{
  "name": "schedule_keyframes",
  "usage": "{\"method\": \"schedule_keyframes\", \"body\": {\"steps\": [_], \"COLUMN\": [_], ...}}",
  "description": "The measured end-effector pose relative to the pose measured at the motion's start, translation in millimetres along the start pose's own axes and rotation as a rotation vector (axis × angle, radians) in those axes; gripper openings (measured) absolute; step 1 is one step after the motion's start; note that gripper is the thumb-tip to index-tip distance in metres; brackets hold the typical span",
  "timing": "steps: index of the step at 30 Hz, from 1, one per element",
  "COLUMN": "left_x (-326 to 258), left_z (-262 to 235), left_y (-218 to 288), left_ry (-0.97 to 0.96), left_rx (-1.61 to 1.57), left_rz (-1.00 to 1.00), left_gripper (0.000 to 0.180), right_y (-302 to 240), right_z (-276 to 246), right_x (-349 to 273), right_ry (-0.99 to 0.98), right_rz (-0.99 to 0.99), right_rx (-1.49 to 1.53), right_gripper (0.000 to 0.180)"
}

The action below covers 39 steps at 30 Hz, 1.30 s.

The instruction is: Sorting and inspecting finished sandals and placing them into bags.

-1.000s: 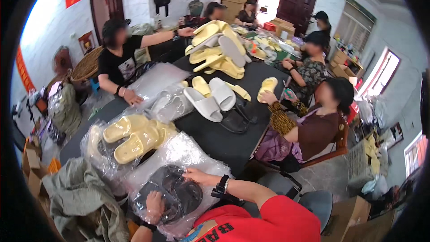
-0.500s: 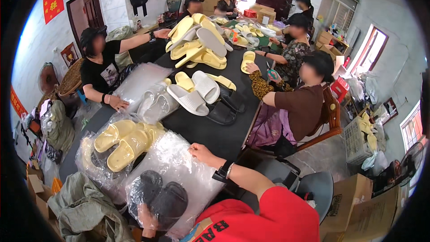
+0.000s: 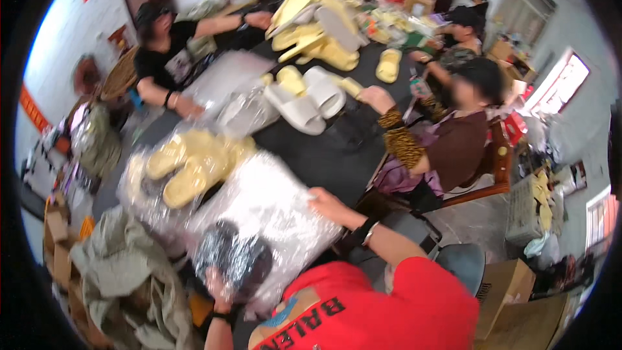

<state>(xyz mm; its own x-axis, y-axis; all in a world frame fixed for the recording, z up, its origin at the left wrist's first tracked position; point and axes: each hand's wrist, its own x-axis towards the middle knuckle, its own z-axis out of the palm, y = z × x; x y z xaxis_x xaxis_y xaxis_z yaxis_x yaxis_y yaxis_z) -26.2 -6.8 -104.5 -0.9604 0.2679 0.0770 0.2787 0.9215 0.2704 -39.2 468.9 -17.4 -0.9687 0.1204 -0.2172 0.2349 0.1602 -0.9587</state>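
Observation:
A pair of black slippers [image 3: 243, 262] lies inside a clear plastic bag at the near edge of the table. My left hand [image 3: 219, 290] is closed on the lower left side of this bagged pair. Under and beyond it spreads a stack of clear plastic bags [image 3: 265, 188]. My right hand [image 3: 329, 206] pinches the right edge of the plastic, its fingertips slightly smeared by motion. Left of the stack, several yellow slippers [image 3: 184, 185] sit in clear bags.
On the dark table [image 3: 311, 159] stand white slippers [image 3: 298, 110] and a pile of yellow and grey slippers [image 3: 324, 26]. Co-workers sit along both sides; one in brown [image 3: 457, 146] reaches in from the right. A grey-green cloth sack [image 3: 126, 279] lies left, a grey chair [image 3: 460, 272] right.
The whole view has shifted, with the scene lying further right. The co-worker in brown has moved a hand from the lone yellow slipper to the slippers nearer me. My hands stay at the plastic.

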Motion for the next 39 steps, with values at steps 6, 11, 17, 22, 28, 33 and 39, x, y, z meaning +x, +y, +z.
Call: {"method": "schedule_keyframes", "body": {"steps": [6,11,17,22,28,33,39], "left_x": [7.6,-5.4,-40.0,-29.8,11.0,113.8,162.7], "left_z": [-31.8,-60.5,-113.9,-185.0,-258.4,-216.9,-83.9], "left_y": [38.4,33.9,31.2,54.4,53.7,129.7,215.2], "left_ry": [-0.234,0.15,0.408,0.828,0.791,0.575,0.066], "left_rx": [0.142,-0.384,-0.82,-1.181,-1.071,-0.149,-0.154], "left_rz": [-0.22,-0.035,-0.455,-0.491,-0.237,0.068,0.113], "left_gripper": [0.038,0.047,0.037,0.037,0.042,0.051,0.018], "right_y": [-48.0,-35.3,-35.1,-35.7,-42.7,-32.2,-17.9], "right_z": [22.2,0.8,-18.2,-12.5,4.1,24.8,24.0], "right_x": [-39.9,-25.6,-14.3,-8.8,2.5,16.9,14.1], "right_ry": [-0.005,-0.034,-0.101,-0.138,-0.205,-0.231,-0.246], "right_rz": [-0.223,-0.301,-0.119,-0.129,-0.239,-0.288,-0.402], "right_rx": [-0.202,-0.243,-0.298,-0.321,-0.351,-0.441,-0.546], "right_gripper": [0.056,0.027,0.028,0.028,0.026,0.027,0.031]}}
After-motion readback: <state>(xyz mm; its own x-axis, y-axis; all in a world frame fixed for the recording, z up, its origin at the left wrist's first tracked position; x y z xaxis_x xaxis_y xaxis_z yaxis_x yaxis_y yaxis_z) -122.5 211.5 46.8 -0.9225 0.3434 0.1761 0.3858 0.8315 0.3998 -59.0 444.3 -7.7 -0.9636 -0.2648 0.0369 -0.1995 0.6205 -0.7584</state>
